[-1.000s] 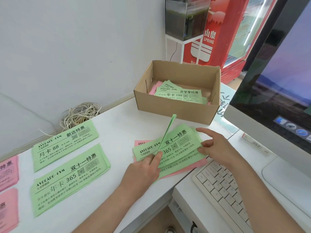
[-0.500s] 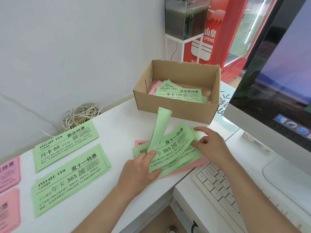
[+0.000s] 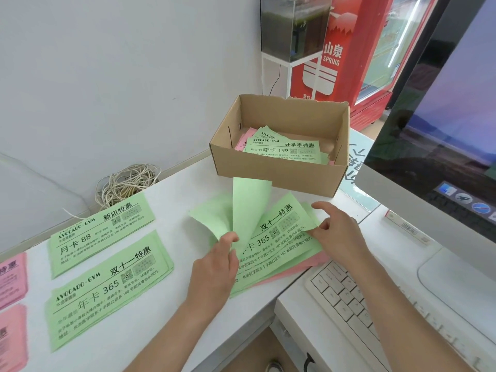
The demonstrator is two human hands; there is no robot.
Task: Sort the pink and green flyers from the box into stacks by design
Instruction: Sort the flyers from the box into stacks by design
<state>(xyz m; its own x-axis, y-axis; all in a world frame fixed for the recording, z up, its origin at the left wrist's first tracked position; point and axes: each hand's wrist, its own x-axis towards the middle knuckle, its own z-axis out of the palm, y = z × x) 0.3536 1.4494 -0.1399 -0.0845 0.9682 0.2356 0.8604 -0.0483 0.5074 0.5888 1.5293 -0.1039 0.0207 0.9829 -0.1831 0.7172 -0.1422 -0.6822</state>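
A loose pile of green flyers (image 3: 284, 237) with pink ones (image 3: 303, 267) underneath lies on the white desk in front of the cardboard box (image 3: 279, 175). My left hand (image 3: 217, 267) pinches the near ends of two green flyers (image 3: 248, 208) and lifts them up, blank backs showing. My right hand (image 3: 338, 232) holds the pile's right edge with curled fingers. The box holds more green flyers (image 3: 287, 150) and some pink ones. Sorted green stacks lie at left: "88" (image 3: 99, 229) and "365" (image 3: 107, 288). Two pink stacks (image 3: 10, 277) sit at the far left edge.
A coil of pale cord (image 3: 126, 183) lies against the wall behind the stacks. A white keyboard (image 3: 349, 299) sits on a lower shelf at right, below a large monitor (image 3: 442, 130). A red fridge (image 3: 357, 49) stands behind the box.
My left hand has gone from one lifted green flyer to two, fanned up and leftward. My right hand shifted from hovering to gripping the pile's right edge.
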